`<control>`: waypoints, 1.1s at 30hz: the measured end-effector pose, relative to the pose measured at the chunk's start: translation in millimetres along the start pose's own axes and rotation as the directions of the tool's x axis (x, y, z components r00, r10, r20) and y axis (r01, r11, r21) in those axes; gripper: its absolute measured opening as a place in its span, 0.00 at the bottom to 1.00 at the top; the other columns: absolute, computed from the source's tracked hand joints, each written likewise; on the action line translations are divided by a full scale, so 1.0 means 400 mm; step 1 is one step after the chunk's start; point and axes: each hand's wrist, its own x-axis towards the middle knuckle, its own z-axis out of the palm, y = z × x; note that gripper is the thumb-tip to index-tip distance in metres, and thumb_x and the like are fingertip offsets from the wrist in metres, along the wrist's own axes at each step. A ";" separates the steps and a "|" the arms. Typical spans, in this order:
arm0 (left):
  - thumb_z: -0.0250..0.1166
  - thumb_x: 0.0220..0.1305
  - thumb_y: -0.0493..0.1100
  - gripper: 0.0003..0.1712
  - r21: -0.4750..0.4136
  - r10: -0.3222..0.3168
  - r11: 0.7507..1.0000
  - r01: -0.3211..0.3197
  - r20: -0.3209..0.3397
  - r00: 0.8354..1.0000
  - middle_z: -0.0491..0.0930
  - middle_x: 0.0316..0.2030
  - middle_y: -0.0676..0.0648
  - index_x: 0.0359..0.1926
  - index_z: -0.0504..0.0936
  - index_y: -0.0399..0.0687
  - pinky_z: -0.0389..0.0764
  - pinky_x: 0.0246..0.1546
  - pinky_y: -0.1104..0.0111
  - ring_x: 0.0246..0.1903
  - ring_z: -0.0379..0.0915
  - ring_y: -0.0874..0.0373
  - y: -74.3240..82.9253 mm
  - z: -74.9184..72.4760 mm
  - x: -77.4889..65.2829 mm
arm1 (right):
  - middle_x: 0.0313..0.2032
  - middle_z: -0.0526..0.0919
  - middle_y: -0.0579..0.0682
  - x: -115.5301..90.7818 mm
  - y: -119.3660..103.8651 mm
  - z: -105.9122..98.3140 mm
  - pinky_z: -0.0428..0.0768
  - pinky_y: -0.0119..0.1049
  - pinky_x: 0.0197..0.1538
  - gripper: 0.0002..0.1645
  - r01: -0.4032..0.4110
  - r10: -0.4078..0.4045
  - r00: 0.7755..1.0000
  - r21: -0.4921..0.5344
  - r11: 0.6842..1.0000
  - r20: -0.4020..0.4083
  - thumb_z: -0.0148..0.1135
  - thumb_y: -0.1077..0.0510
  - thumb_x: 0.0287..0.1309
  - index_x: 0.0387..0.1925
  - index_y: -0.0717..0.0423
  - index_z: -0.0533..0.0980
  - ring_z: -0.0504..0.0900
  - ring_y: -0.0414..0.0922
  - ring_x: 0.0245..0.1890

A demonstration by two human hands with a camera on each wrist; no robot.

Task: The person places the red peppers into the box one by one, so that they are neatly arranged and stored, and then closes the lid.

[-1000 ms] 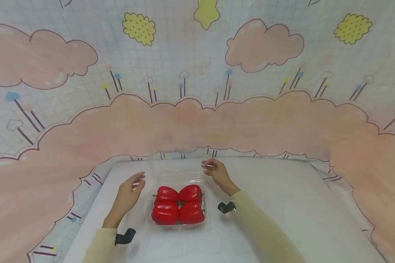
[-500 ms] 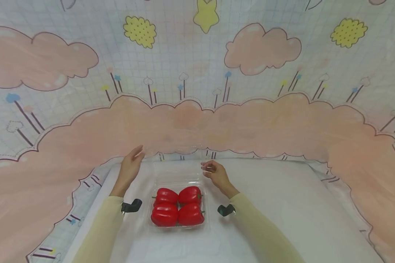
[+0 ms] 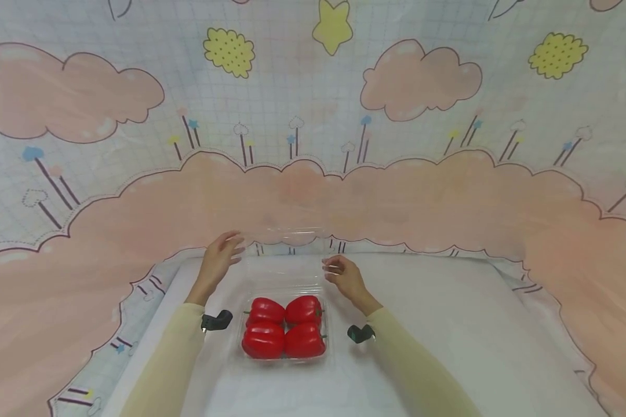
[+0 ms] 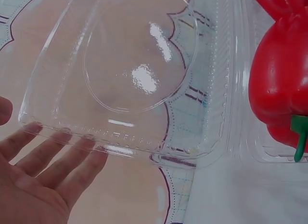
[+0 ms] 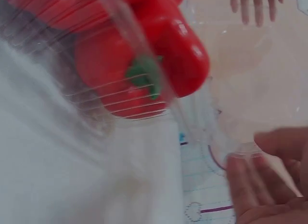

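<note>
Several red bell peppers (image 3: 263, 340) with green stems sit in a clear plastic clamshell box (image 3: 330, 347). Its hinged lid (image 4: 139, 55) stands raised at the far side. At the lid's left edge is my left hand (image 3: 217, 266). In the left wrist view its fingers are extended, with the fingertips along the lid's rim and the thumb apart from it. My right hand (image 3: 346, 278) holds the lid's right edge. The right wrist view has that edge between thumb and fingers (image 5: 243, 185).
The box stands on a white table (image 3: 438, 324). Behind the table hangs a backdrop sheet (image 3: 407, 197) printed with clouds and stars. A dark camera mount (image 3: 217, 320) sits on the left wrist, another mount (image 3: 361, 333) on the right.
My left hand has risen and moved forward from beside the box to the lid's left edge, then slightly right. The right hand stays at the lid's right edge, and the peppers keep their places.
</note>
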 end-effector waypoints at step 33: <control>0.40 0.78 0.58 0.36 0.194 0.082 0.977 -0.091 0.058 0.995 0.68 0.67 0.32 0.68 0.65 0.31 0.73 0.61 0.58 0.63 0.72 0.39 0.027 -0.028 -0.154 | 0.65 0.75 0.59 -0.130 -0.189 -0.048 0.71 0.58 0.68 0.38 0.022 0.003 0.996 -0.294 0.955 0.085 0.45 0.35 0.70 0.67 0.59 0.69 0.71 0.58 0.68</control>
